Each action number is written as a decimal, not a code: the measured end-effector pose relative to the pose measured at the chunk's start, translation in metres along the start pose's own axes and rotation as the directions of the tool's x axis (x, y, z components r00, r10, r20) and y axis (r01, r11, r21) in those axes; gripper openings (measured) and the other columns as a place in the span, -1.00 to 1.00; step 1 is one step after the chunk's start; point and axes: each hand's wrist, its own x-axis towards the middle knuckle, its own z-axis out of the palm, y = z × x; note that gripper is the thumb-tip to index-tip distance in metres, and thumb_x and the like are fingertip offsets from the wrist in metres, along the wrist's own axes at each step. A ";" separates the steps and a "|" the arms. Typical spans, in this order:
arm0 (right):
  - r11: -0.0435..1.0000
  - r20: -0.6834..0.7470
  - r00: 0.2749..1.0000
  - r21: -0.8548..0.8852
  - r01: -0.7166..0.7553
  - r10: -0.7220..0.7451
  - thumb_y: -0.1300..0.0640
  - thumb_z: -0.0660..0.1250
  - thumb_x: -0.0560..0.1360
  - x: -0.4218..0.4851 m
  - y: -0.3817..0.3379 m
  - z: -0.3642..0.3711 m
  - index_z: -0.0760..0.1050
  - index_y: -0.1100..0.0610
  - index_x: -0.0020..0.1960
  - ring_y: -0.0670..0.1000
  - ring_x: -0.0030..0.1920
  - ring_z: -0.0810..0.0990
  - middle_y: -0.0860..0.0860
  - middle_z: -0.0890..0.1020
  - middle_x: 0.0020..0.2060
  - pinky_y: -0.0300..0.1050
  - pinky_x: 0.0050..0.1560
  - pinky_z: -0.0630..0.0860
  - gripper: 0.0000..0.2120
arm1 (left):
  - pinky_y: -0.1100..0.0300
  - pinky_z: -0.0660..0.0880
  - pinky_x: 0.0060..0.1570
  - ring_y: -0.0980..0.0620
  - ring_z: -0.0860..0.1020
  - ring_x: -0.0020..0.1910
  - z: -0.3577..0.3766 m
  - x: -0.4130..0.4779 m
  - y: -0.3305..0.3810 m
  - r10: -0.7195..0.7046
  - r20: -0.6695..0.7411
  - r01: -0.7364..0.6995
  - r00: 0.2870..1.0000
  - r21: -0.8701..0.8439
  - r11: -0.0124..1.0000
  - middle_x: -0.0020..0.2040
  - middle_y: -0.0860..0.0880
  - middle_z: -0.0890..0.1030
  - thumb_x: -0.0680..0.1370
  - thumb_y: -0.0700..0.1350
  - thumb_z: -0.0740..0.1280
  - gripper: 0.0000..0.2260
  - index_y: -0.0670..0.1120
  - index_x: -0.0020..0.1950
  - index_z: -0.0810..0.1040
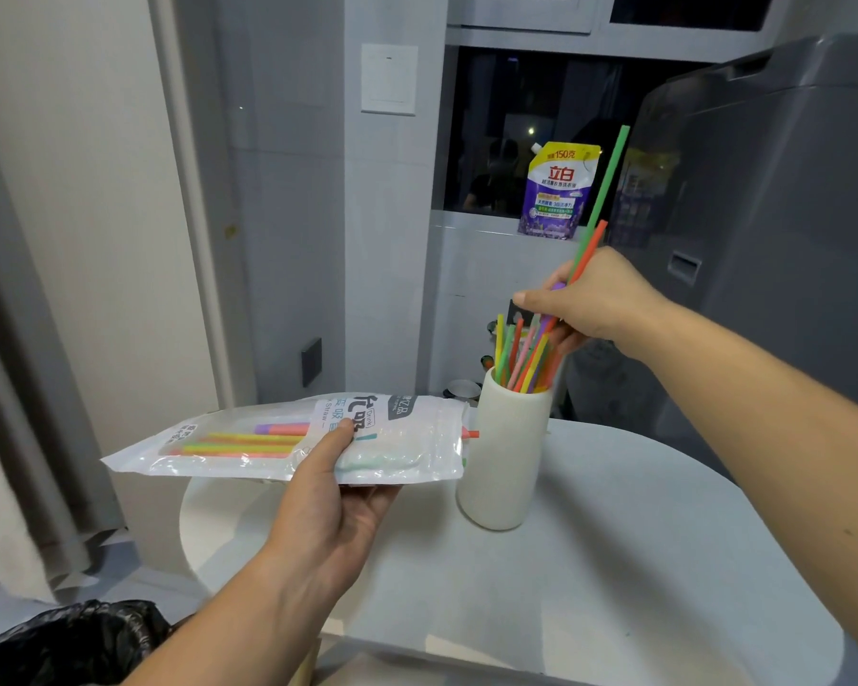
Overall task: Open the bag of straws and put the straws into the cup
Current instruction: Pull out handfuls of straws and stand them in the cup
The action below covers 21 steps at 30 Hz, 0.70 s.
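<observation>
Green and orange straws (596, 225) stick up out of the right hand (600, 302), whose fingers (533, 297) are curled round a small bunch. The bunch's lower ends point down among the many straws already standing in the white cup (504, 462). This looks like the loading step. The bag (248, 445) seems to be open, a good share of its contents is in the cup, and this bunch is about to go in.

The right hand hangs over the cup's rim toward one o'clock, with the wrist bent down and the forearm reaching in from the frame's four o'clock. The left hand (328, 492) grips the bag roughly level at nine o'clock of the cup, thumb on top and the other fingers underneath. The bag's mouth faces the cup, and an orange tip pokes out close to the cup's wall. More straws show through the bag's clear window.

The next move calls for loosening the right grip so the bunch slides down without knocking the cup on the pale surface (615, 561). The hand would then reach to nine o'clock to pinch the tips at the bag's mouth.
</observation>
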 end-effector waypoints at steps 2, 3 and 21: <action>1.000 0.003 1.000 0.006 -0.002 0.002 -0.02 0.49 0.47 0.000 0.001 0.002 0.61 0.28 -0.03 -0.01 -0.40 0.66 0.14 0.69 -0.27 -0.25 -0.48 0.58 -0.66 | -0.05 0.69 -0.11 -0.07 0.75 -0.05 0.000 0.000 -0.001 -0.001 0.000 0.001 1.000 -0.004 1.000 -0.01 -0.13 0.77 0.61 -0.20 0.35 -0.87 -0.14 0.15 0.60; 1.000 0.002 1.000 0.001 -0.004 0.004 -0.04 0.49 0.45 0.000 0.002 0.002 0.61 0.26 -0.04 -0.01 -0.38 0.67 0.13 0.70 -0.25 -0.24 -0.44 0.60 -0.65 | -0.04 0.69 -0.12 -0.07 0.75 -0.05 0.001 0.000 -0.001 -0.001 0.002 0.001 1.000 -0.002 1.000 -0.01 -0.13 0.77 0.61 -0.20 0.35 -0.87 -0.14 0.14 0.60; 0.972 0.090 0.994 0.219 -0.080 0.062 0.08 0.22 0.66 -0.016 0.001 -0.015 0.55 0.24 0.11 0.04 -0.26 0.67 0.18 0.64 -0.07 -0.18 -0.26 0.67 -0.76 | -0.07 0.68 -0.10 -0.08 0.74 0.00 0.001 0.000 -0.001 0.002 0.012 -0.002 1.000 -0.008 1.000 0.02 -0.13 0.77 0.61 -0.21 0.36 -0.85 -0.14 0.17 0.60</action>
